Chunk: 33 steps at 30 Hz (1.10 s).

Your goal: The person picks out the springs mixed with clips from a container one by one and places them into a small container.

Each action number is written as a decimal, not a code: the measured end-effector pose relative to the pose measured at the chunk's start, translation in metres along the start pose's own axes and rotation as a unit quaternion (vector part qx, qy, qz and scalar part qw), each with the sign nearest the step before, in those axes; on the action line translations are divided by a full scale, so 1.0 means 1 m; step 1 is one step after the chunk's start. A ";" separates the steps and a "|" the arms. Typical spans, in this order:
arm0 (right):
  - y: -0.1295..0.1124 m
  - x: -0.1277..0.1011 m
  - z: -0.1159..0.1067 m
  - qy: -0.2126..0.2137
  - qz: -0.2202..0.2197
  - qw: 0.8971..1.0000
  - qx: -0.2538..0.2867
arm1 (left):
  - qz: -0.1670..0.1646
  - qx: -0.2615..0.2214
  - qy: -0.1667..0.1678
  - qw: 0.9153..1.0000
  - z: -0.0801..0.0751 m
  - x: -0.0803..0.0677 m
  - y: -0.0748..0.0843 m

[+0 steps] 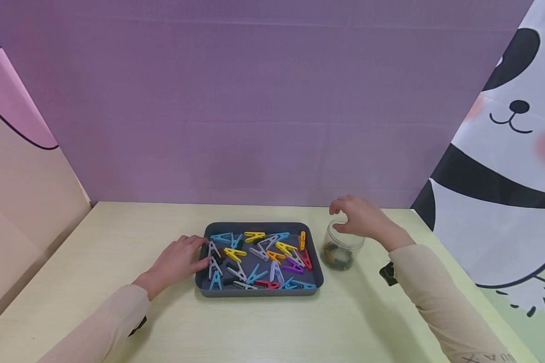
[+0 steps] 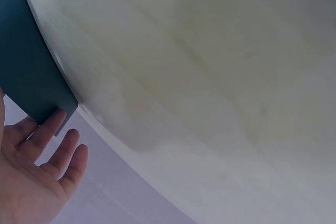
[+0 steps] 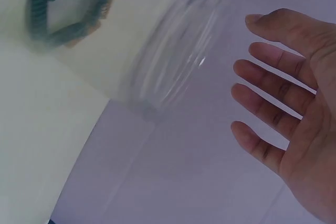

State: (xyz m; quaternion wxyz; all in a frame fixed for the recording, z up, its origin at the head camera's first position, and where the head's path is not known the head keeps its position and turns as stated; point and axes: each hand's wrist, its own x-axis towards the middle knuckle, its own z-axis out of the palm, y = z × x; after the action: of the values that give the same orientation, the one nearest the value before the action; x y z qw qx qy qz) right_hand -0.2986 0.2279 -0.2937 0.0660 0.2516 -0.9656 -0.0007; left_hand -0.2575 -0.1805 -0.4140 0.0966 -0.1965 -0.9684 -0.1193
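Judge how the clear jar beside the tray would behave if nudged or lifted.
The jar is probably light: thin clear walls, only a few dark clips at the bottom. Standing upright on a flat base on the table, it would likely slide before tipping. Its smooth round wall may be slippery, and it could roll if knocked over. The right hand hovers open above its mouth.

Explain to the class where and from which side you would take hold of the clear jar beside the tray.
Probably best round its upper wall, just under the rim, coming from above. The clear jar stands upright with its mouth open, and the open right hand hovers over it. The tray crowds its left side, so a top approach seems the freest.
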 end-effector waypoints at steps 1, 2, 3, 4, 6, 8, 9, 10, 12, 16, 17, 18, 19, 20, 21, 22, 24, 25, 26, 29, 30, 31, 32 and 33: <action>-0.002 0.001 -0.001 0.003 -0.002 1.000 -0.002 | 0.000 0.000 0.001 1.000 0.000 0.000 0.000; -0.005 0.002 -0.002 0.006 -0.003 1.000 -0.002 | 0.000 -0.001 0.001 1.000 0.000 0.000 0.000; -0.008 0.004 -0.003 0.009 -0.006 1.000 -0.003 | 0.000 -0.002 0.002 1.000 0.001 0.000 0.000; -0.011 0.005 -0.003 0.011 -0.009 1.000 -0.002 | 0.000 -0.002 0.002 1.000 0.001 0.001 0.000; -0.016 0.008 -0.004 0.015 -0.018 1.000 0.000 | -0.001 -0.001 0.001 1.000 0.001 0.001 -0.001; -0.022 0.012 -0.003 0.019 -0.026 0.999 0.004 | -0.002 0.001 -0.001 1.000 0.001 0.001 -0.001; -0.024 0.013 -0.002 0.020 -0.030 0.999 0.004 | -0.003 0.001 -0.002 1.000 0.002 0.001 -0.001; -0.027 0.015 -0.001 0.020 -0.033 0.999 0.006 | -0.004 0.002 -0.004 1.000 0.002 0.001 -0.002; -0.032 0.019 0.001 0.021 -0.037 0.999 0.009 | -0.005 0.003 -0.004 1.000 0.002 0.002 -0.002; -0.044 0.026 0.006 0.017 -0.050 0.999 0.011 | -0.005 0.002 -0.002 1.000 0.003 0.002 -0.002; -0.047 0.028 0.008 0.016 -0.055 0.998 0.008 | -0.004 0.002 -0.001 1.000 0.003 0.002 -0.002; -0.049 0.030 0.011 0.015 -0.060 0.998 0.003 | -0.004 0.002 -0.001 1.000 0.003 0.002 -0.003; -0.052 0.031 0.013 0.013 -0.065 0.998 0.000 | -0.004 0.002 0.000 1.000 0.003 0.002 -0.003; -0.055 0.033 0.016 0.011 -0.070 0.997 -0.006 | -0.003 0.002 0.001 1.000 0.003 0.002 -0.003; -0.057 0.034 0.018 0.009 -0.076 0.997 -0.010 | -0.003 0.003 0.001 1.000 0.003 0.002 -0.003; -0.060 0.036 0.021 0.009 -0.083 0.996 -0.015 | -0.003 0.003 0.002 1.000 0.003 0.001 -0.003; -0.063 0.039 0.028 0.008 -0.095 0.995 -0.025 | -0.002 0.003 0.003 1.000 0.003 0.001 -0.003; -0.066 0.041 0.031 0.009 -0.101 0.994 -0.027 | -0.002 0.004 0.003 1.000 0.003 0.001 -0.003; -0.068 0.042 0.033 0.010 -0.107 0.994 -0.030 | -0.002 0.004 0.003 1.000 0.003 0.001 -0.003; -0.074 0.046 0.039 0.007 -0.117 0.993 -0.029 | -0.003 0.002 0.001 1.000 0.003 0.001 -0.003; -0.076 0.047 0.041 0.003 -0.117 0.993 -0.026 | -0.005 0.001 -0.001 1.000 0.003 0.001 -0.003; -0.078 0.048 0.042 -0.001 -0.118 0.993 -0.024 | -0.006 0.001 -0.002 1.000 0.003 0.001 -0.002; -0.080 0.049 0.042 -0.007 -0.117 0.993 -0.023 | -0.007 0.001 -0.003 1.000 0.003 0.001 -0.002; -0.083 0.050 0.043 -0.013 -0.117 0.993 -0.023 | -0.008 0.000 -0.005 1.000 0.003 0.001 -0.002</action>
State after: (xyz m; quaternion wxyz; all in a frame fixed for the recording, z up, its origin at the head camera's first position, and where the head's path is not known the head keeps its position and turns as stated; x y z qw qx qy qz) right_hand -0.3068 0.1302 -0.3332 0.0585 0.3615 -0.9299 -0.0339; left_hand -0.2602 -0.1811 -0.4173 0.0912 -0.1892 -0.9704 -0.1192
